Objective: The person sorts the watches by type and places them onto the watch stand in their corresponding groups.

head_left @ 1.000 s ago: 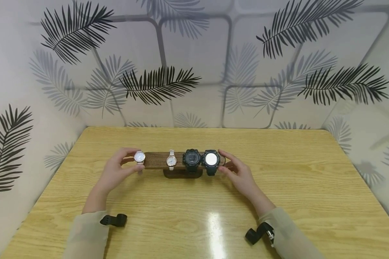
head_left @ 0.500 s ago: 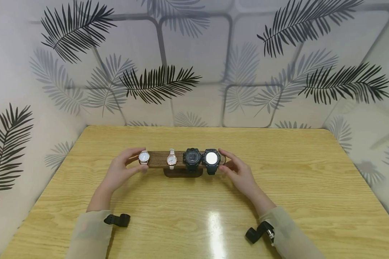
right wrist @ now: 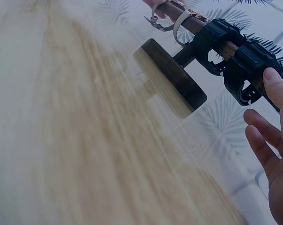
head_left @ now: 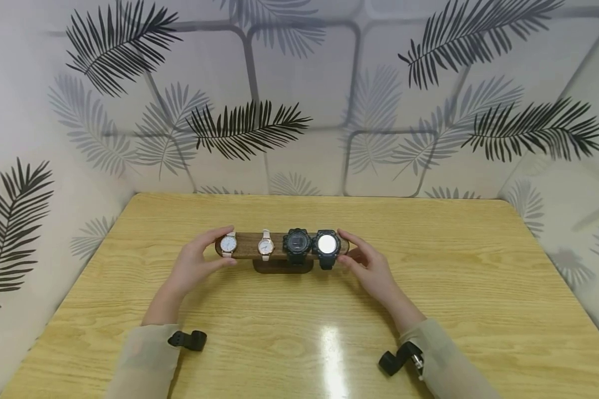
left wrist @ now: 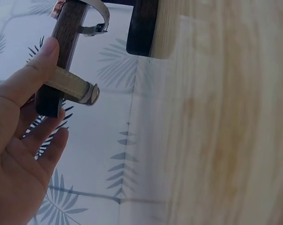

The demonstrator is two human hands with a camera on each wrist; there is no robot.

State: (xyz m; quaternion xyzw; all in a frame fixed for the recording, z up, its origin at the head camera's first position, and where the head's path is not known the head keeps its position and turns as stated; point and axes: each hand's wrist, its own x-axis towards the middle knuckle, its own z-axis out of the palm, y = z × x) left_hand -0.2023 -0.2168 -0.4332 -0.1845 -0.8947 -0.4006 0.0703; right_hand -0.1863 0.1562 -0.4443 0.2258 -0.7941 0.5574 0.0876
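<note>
A dark wooden watch stand [head_left: 247, 246] stands on the table, its bar raised on a base [head_left: 283, 267]. At the bar's left end my left hand [head_left: 192, 267] pinches a white-strapped wristwatch [head_left: 228, 244], thumb in front and fingers behind. The strap [left wrist: 71, 84] goes round the bar, with the bar's tip sticking out past it. My right hand [head_left: 371, 271] grips the bar's right end between thumb and forefinger, beside a black wristwatch [head_left: 326, 244] whose face shines white with glare. Another black watch [head_left: 298, 242] and a small white-strapped watch [head_left: 266, 246] sit between them.
The wood-grain table [head_left: 279, 332] spreads around the stand, with a light glare near its front. Behind it rises a wall covering [head_left: 299, 72] printed with palm leaves. Black camera straps [head_left: 188, 340] circle both sleeves.
My left hand has slid the white-strapped watch rightward along the bar, so the bar's left tip now shows beyond it. My right hand has stayed at the other end.
</note>
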